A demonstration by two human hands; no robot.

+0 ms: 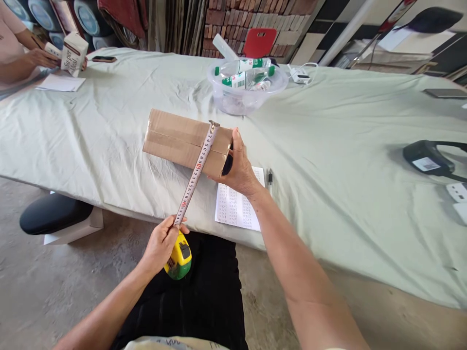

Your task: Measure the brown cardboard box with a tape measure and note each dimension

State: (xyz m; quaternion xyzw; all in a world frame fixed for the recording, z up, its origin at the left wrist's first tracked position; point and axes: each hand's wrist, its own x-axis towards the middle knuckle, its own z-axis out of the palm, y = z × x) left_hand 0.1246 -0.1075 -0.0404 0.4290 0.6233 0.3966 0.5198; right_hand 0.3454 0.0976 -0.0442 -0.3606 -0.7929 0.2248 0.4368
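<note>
A brown cardboard box (pixel 175 133) is tilted above the cloth-covered table, and my right hand (pixel 241 167) grips its right end, thumb on top. Below it, my left hand (pixel 162 243) pinches the extended blade of a tape measure (pixel 180 257), whose yellow and green case hangs under the fingers. The white blade runs slantwise up across the box, its metal hook at the far top edge. Under my right wrist lies a sheet of paper (pixel 239 211) with handwritten columns, partly hidden by the hand and forearm. A pen (pixel 270 180) rests beside the sheet.
A clear plastic basin (pixel 233 99) with several bottles stands toward the back of the table (pixel 328 146). At upper left, a person's hands (pixel 44 57) hold a small carton (pixel 74 53). A dark strapped device (pixel 423 158) is at right. A black-seated stool (pixel 56 214) stands at left.
</note>
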